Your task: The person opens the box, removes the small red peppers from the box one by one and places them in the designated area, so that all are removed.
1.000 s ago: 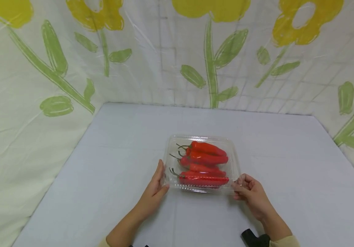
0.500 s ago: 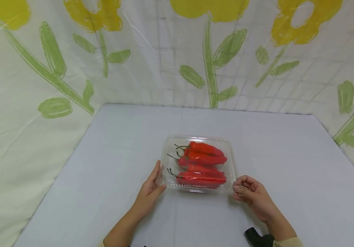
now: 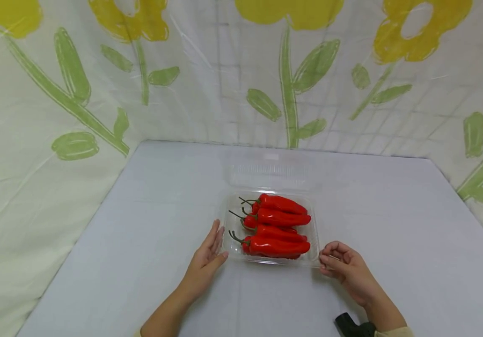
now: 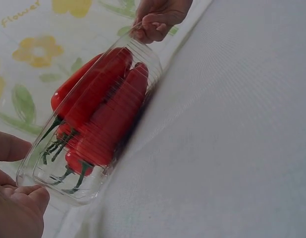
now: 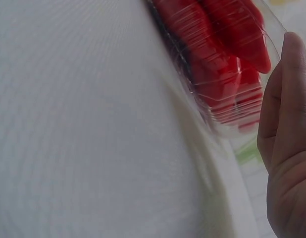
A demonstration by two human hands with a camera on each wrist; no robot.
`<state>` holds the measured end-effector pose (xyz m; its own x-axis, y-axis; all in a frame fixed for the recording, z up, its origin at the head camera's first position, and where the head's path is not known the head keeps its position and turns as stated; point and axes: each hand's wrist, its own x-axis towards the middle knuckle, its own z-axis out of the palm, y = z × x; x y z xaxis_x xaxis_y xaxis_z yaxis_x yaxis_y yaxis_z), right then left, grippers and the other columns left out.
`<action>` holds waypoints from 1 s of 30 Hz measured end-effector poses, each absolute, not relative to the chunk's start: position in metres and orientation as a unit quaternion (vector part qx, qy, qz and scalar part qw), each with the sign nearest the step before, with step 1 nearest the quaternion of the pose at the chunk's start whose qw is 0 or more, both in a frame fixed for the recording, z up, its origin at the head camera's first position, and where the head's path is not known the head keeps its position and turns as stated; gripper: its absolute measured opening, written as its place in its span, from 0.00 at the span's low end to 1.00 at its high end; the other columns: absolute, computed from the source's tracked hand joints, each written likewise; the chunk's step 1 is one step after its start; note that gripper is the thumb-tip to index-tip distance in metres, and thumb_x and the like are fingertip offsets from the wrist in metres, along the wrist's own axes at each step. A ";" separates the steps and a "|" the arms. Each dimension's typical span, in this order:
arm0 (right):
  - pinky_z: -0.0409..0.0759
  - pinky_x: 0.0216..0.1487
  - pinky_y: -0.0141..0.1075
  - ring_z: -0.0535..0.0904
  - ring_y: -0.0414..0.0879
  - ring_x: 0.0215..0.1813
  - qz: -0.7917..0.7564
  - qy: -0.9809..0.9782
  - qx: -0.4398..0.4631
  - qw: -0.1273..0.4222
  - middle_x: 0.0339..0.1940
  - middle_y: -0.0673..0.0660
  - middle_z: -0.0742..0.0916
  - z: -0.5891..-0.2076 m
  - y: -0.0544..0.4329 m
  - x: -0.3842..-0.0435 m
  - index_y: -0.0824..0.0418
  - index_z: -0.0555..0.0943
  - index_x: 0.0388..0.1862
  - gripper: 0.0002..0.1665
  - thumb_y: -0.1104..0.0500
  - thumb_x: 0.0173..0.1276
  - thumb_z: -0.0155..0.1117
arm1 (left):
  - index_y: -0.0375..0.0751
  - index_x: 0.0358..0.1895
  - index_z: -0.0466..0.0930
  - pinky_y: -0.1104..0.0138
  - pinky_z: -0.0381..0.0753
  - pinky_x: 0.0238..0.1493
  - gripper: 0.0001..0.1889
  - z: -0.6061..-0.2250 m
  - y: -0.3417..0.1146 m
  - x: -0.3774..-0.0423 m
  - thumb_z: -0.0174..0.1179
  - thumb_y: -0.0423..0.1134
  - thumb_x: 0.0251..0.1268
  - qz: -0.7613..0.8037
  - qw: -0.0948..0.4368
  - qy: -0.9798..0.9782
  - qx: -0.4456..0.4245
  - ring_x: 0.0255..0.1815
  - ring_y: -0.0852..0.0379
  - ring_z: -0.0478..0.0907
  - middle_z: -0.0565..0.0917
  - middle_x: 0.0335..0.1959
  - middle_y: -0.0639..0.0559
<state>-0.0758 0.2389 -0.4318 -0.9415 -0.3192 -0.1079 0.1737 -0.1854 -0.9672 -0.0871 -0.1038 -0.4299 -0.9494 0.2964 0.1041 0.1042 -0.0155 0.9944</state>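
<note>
Looking down through the head camera, I have the clear box (image 3: pixel 232 250) on the white table (image 3: pixel 140 243), between my two hands, its see-through lid (image 3: pixel 268 175) up and away at the far edge. Red peppers (image 3: pixel 281 217) lie stacked inside, stems pointing left. My right hand (image 3: pixel 347 267) pinches the near right corner between thumb and fingers. My left hand (image 3: pixel 203 257) rests at the left side, fingers mostly straight along the wall, thumb spread apart at the near corner. Behind the table hangs a pale cloth (image 3: pixel 199 93) with yellow flowers (image 3: pixel 418 23).
</note>
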 end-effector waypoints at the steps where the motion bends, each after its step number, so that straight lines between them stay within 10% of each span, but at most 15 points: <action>1: 0.83 0.42 0.29 0.82 0.35 0.37 -0.766 0.619 -0.058 0.161 0.36 0.45 0.82 -0.432 0.239 -0.076 0.54 0.74 0.40 0.11 0.70 0.68 0.50 | 0.30 0.73 0.38 0.83 0.54 0.64 0.37 -0.430 -0.104 -0.087 0.47 0.25 0.65 0.698 0.069 0.698 0.143 0.75 0.47 0.43 0.40 0.76 0.38; 15: 0.83 0.42 0.29 0.82 0.34 0.37 -0.774 0.608 -0.062 0.165 0.36 0.45 0.82 -0.435 0.240 -0.077 0.53 0.74 0.40 0.12 0.70 0.69 0.48 | 0.29 0.72 0.37 0.80 0.53 0.65 0.38 -0.424 -0.103 -0.086 0.48 0.23 0.63 0.699 0.067 0.699 0.135 0.75 0.44 0.42 0.40 0.75 0.37; 30: 0.83 0.42 0.29 0.82 0.35 0.37 -0.767 0.616 -0.045 0.172 0.35 0.45 0.83 -0.431 0.239 -0.076 0.53 0.74 0.39 0.11 0.68 0.69 0.50 | 0.26 0.71 0.42 0.55 0.48 0.73 0.36 -0.415 -0.094 -0.133 0.47 0.26 0.61 0.692 0.095 0.714 0.044 0.76 0.43 0.44 0.46 0.75 0.35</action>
